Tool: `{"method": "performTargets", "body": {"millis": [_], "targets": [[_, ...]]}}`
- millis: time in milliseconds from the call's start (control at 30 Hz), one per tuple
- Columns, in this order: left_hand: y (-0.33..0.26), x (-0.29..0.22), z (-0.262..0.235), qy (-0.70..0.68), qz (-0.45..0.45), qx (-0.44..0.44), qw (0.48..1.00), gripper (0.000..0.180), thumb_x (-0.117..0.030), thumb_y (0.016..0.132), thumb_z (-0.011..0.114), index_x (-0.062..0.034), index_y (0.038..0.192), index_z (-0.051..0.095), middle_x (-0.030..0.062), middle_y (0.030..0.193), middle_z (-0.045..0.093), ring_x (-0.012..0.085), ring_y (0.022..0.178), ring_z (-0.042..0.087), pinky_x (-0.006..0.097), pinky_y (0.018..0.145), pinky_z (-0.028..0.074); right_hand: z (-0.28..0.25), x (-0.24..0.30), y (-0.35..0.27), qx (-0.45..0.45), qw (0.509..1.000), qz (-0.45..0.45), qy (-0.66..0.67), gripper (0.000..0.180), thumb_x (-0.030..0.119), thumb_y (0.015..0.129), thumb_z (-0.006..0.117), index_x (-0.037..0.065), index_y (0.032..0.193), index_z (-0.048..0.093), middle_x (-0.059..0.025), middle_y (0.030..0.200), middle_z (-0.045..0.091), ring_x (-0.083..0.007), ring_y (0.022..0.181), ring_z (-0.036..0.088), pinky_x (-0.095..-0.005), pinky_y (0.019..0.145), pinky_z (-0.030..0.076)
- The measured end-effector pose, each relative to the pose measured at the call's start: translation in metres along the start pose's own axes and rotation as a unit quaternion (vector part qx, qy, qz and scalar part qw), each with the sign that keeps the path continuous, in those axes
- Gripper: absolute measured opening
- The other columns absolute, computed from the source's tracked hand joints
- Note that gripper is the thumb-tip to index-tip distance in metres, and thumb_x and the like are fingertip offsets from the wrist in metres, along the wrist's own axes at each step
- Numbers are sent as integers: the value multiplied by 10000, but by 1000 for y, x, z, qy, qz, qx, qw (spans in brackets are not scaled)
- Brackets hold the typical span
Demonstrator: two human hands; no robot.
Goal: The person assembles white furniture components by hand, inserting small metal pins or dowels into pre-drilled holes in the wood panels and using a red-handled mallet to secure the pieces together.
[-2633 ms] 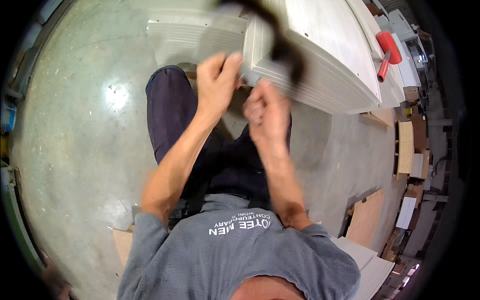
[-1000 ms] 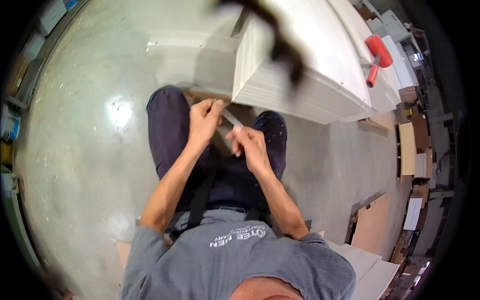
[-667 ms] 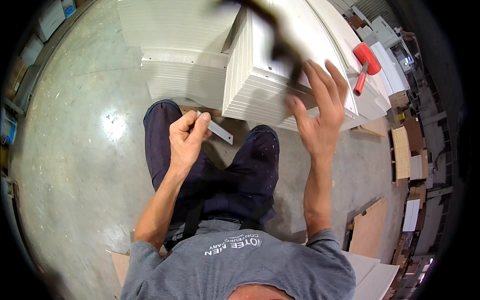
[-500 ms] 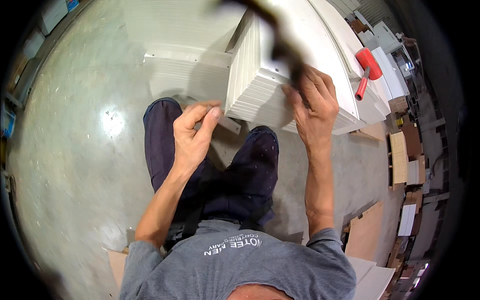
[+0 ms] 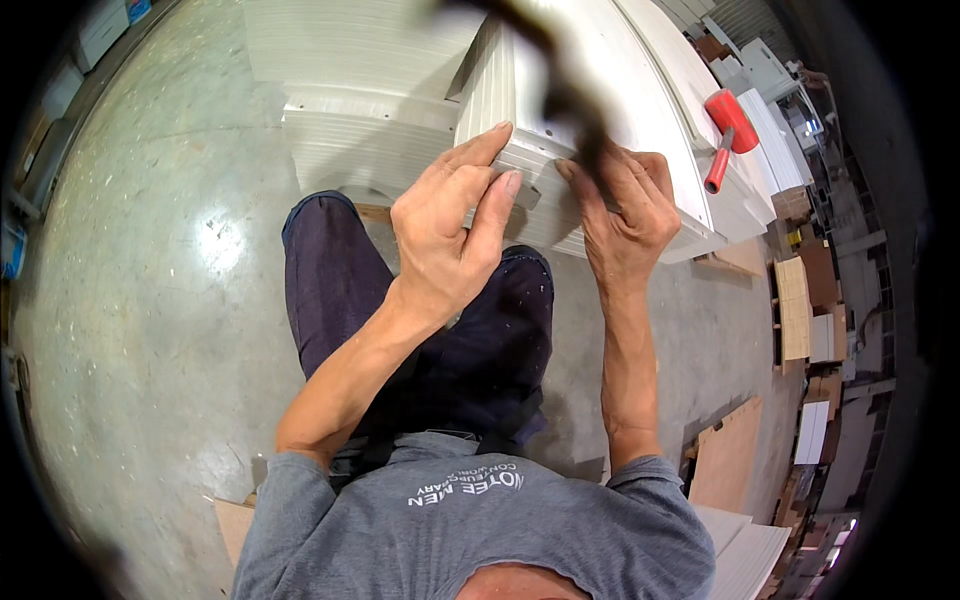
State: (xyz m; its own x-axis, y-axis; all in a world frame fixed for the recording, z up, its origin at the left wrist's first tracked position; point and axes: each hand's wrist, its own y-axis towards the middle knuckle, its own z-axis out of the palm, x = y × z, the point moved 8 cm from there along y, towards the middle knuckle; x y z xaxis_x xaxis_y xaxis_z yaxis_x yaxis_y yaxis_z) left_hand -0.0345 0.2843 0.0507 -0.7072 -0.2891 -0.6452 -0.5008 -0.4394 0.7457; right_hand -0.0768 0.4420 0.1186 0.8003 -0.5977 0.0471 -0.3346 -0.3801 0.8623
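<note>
Apparently, the work was only partway: the white panels [image 5: 640, 80] already lay piled in a stack, while the grey strip [image 5: 528, 194] was not yet set down; how much remained, I could not tell. The left hand [image 5: 445, 225] seemed to pinch this strip between thumb and bent fingers, at the stack's near corner. The right hand [image 5: 630, 205] was half curled at the top edge, partly behind a dark blurred shape [image 5: 572, 105]; whether it gripped was unclear.
</note>
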Motion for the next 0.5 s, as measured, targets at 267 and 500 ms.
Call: {"method": "performTargets", "body": {"millis": [267,500], "targets": [[1,-7,-3,25,10,-6,1000,136,-24,905,632,78,978,685,153,973,721,84,645,587,213,573,453,-2,5,-4,-41,999,-11,15,213,71,684,847,65,855,720,-56,828,697,-184,738,555,-290,630,475],[0,1,-5,-6,-63,-11,998,123,-28,890,644,63,965,680,139,944,703,164,742,624,259,646,485,-1,2,16,25,996,50,67,194,84,700,833,67,862,728,-34,817,677,-177,803,535,-303,637,488]]}}
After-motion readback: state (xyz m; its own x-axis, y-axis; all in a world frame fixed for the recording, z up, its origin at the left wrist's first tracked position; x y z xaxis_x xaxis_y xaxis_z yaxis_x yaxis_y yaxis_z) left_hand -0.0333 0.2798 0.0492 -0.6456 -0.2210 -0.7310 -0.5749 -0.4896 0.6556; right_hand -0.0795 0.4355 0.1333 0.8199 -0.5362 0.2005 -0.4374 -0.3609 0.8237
